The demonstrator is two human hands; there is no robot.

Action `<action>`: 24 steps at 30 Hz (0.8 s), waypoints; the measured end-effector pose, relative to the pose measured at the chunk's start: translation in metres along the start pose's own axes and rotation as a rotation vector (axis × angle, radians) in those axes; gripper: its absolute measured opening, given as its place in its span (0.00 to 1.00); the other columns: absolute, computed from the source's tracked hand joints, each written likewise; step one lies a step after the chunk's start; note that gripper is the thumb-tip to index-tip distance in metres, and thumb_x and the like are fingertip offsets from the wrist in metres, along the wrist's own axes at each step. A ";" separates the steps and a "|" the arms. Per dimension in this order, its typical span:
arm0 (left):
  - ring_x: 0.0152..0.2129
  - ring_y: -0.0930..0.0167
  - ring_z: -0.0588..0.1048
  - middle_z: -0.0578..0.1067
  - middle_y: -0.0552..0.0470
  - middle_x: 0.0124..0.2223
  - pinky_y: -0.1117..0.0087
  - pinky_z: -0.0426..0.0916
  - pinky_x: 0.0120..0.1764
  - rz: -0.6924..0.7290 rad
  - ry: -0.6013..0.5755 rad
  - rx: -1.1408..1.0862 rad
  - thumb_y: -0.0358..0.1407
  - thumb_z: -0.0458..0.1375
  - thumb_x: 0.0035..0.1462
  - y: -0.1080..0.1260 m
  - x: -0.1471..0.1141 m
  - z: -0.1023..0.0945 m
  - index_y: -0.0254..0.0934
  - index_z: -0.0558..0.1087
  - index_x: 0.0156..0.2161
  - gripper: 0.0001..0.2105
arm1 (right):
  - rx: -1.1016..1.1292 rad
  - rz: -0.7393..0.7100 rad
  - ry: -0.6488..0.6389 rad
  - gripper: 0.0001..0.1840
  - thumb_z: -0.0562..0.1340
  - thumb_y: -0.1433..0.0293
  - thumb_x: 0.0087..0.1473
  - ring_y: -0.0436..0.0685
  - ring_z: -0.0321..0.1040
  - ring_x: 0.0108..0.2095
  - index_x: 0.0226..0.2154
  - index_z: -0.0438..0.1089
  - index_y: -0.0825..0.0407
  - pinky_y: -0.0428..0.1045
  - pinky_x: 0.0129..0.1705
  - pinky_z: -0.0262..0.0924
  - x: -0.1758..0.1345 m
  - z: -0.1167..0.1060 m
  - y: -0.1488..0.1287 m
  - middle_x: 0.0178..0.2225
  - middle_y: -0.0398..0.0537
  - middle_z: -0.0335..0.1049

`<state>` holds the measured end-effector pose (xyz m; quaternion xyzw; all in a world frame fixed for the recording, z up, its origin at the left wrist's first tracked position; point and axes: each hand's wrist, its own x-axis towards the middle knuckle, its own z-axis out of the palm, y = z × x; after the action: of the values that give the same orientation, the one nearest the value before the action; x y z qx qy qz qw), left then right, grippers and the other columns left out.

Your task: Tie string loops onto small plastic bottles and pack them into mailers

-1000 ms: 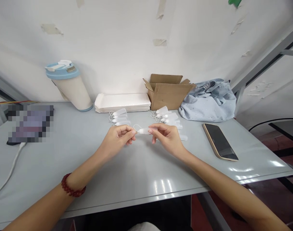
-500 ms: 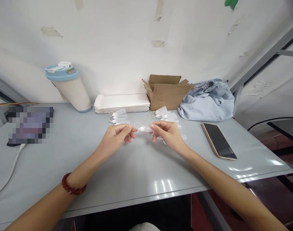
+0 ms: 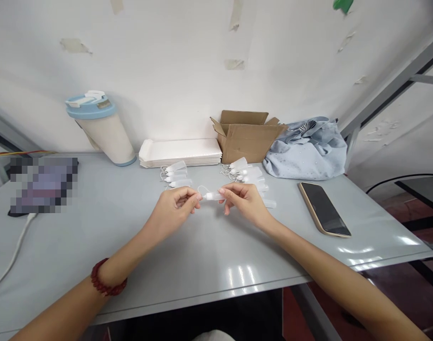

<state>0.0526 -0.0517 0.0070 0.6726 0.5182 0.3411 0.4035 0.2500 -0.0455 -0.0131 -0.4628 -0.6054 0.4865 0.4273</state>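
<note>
In the head view a small translucent squeeze bottle (image 3: 212, 195) lies level between my hands, its white neck facing left. My right hand (image 3: 245, 201) pinches the bottle's body between thumb and fingers. At the narrow tip end, my left hand (image 3: 179, 204) has thumb and forefinger closed; a thin white loop (image 3: 202, 188) arcs from there to the neck. The fingertips hide the tip itself. Several similar bottles (image 3: 177, 174) lie in a row behind my left hand. Another group of bottles (image 3: 247, 171) lies behind and partly under my right hand.
Along the wall stand a blue-lidded tumbler (image 3: 106, 132), a stack of white envelopes (image 3: 181, 152), an open cardboard box (image 3: 250, 142) and a light-blue cloth bundle (image 3: 305, 151). A phone (image 3: 323, 208) lies at right; a blurred-out device (image 3: 44, 187) with a white cable lies at left.
Both hands and the bottle have come slightly down and toward me. The bottle stays between them, and more of the bottles behind shows. Nothing was let go.
</note>
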 end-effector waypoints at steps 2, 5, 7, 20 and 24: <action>0.21 0.73 0.69 0.72 0.54 0.24 0.73 0.64 0.26 0.015 -0.002 0.021 0.43 0.55 0.54 -0.003 0.001 0.000 0.37 0.71 0.25 0.12 | -0.010 0.017 -0.031 0.18 0.62 0.55 0.52 0.48 0.67 0.18 0.30 0.72 0.54 0.46 0.28 0.61 0.000 0.000 0.002 0.23 0.42 0.71; 0.21 0.73 0.69 0.72 0.54 0.24 0.73 0.63 0.26 0.022 -0.028 0.056 0.43 0.55 0.55 -0.006 0.004 -0.002 0.37 0.71 0.26 0.13 | -0.054 0.016 -0.065 0.17 0.62 0.56 0.52 0.48 0.67 0.18 0.30 0.72 0.55 0.45 0.27 0.59 0.001 0.000 0.002 0.22 0.42 0.70; 0.21 0.73 0.68 0.72 0.54 0.23 0.73 0.63 0.26 0.028 -0.047 0.082 0.44 0.54 0.55 -0.008 0.006 -0.005 0.37 0.71 0.26 0.14 | -0.109 -0.018 -0.096 0.16 0.61 0.57 0.53 0.49 0.68 0.21 0.31 0.72 0.54 0.45 0.28 0.60 0.003 -0.002 0.002 0.22 0.42 0.70; 0.22 0.70 0.70 0.75 0.51 0.25 0.70 0.64 0.27 -0.096 0.350 0.144 0.42 0.54 0.52 -0.052 0.047 -0.053 0.36 0.72 0.26 0.12 | -0.986 -0.491 0.276 0.10 0.58 0.71 0.55 0.63 0.66 0.43 0.39 0.72 0.54 0.58 0.46 0.61 0.047 -0.085 0.028 0.40 0.56 0.71; 0.22 0.68 0.71 0.77 0.49 0.28 0.68 0.64 0.27 -0.165 0.369 0.219 0.43 0.54 0.51 -0.060 0.052 -0.054 0.36 0.73 0.28 0.12 | -1.056 -0.416 0.223 0.12 0.58 0.74 0.54 0.64 0.65 0.45 0.41 0.72 0.55 0.58 0.48 0.60 0.050 -0.093 0.036 0.43 0.57 0.70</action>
<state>-0.0084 0.0174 -0.0204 0.5939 0.6703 0.3660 0.2530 0.3352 0.0251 -0.0305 -0.5329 -0.7958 -0.0278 0.2862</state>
